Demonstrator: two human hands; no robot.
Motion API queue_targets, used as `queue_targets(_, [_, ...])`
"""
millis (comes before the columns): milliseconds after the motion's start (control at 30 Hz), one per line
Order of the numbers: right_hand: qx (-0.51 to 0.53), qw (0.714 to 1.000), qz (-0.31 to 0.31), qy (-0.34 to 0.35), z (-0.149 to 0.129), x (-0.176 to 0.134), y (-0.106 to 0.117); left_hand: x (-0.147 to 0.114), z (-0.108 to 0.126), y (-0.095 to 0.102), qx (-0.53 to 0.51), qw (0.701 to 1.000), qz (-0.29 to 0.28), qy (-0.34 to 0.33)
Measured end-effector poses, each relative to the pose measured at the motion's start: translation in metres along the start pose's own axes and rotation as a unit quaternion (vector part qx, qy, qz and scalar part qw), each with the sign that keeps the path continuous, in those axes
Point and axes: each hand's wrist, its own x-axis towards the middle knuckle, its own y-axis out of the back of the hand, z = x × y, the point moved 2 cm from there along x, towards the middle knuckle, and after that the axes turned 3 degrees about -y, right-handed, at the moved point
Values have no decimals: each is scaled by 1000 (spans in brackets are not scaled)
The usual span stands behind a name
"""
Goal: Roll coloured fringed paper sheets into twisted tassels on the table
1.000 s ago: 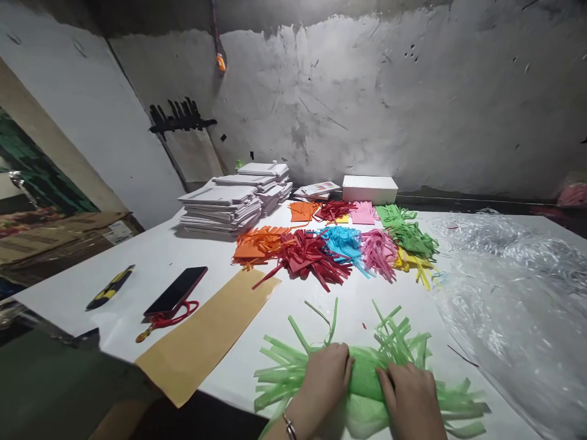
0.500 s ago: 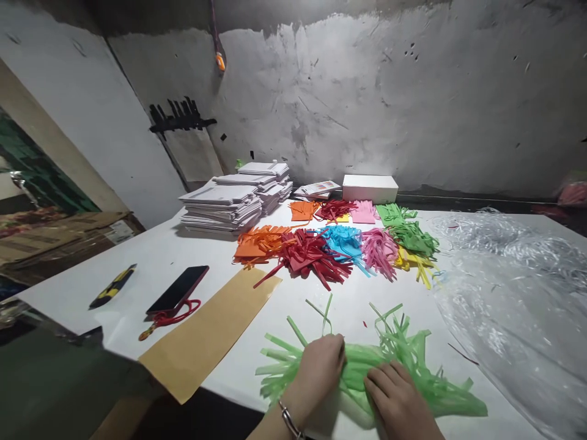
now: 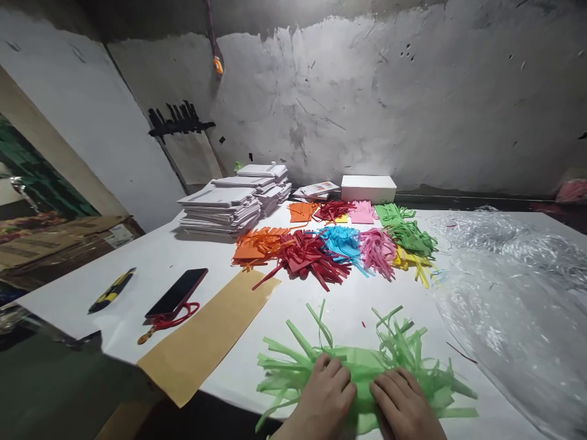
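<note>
A light green fringed tissue paper [image 3: 367,357] lies across the front of the white table, its cut strips fanning out to both sides. My left hand [image 3: 328,391] is closed on its middle-left part, the fingers curled over the paper. Close beside it, my right hand [image 3: 403,397] grips the middle-right part with its fingers together; the thumb is hidden. Between the two hands a smooth green band of the sheet shows.
Fringed paper bundles, such as a dark red one [image 3: 312,256] and a blue one [image 3: 342,240], lie behind. To the left are a brown paper strip [image 3: 211,336], a phone [image 3: 177,293], a cutter knife [image 3: 112,290] and white stacks [image 3: 220,211]. Clear plastic [image 3: 499,318] spreads right.
My left hand has shifted slightly down and turned over the paper, its fingers now curled on top. The green sheet's middle looks flatter and its right-hand strips have moved.
</note>
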Motion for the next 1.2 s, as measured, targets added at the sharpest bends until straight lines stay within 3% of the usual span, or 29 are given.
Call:
queue_targets(100, [-23,999,-36,-3,8,-9,2,-12,-3,-5,-18,999,10,24])
queue_targets(200, [-51,993,-102,-23,11,-14,6,-17,-6,-10,-47,996,-21,74])
queue_targets(300, [-33,988,-99,-113,12,-13,9,-10,-11,-11,-72,978,-106,162])
queue_targets(433, [-54,970,-105,-213,16,-7,4,12,-15,3,-72,932,-244,256])
queue_targets(567, [-163,949,-146,-226,22,2,5,32,-19,13,-63,923,-274,264])
queue_targets(633, [-193,952,-117,-208,20,8,8,36,-20,12,-61,920,-284,261])
queue_targets(700, [-155,972,-54,-167,15,15,9,37,-21,10,-60,920,-288,259])
queue_targets(767, [-75,992,-20,-98,7,21,5,37,-21,9,-59,920,-286,260])
queue_targets(900, [-1,999,-53,3,-2,26,-10,32,-20,12,-52,926,-261,269])
queue_targets(967, [7,999,-51,6,-2,25,-11,26,-17,13,-55,946,-216,236])
queue_targets(1100, [33,997,-63,-18,-2,23,-5,14,-9,9,-75,987,-92,104])
queue_targets(1200, [37,996,-81,-17,-6,22,-6,6,-7,2,-67,993,-39,86])
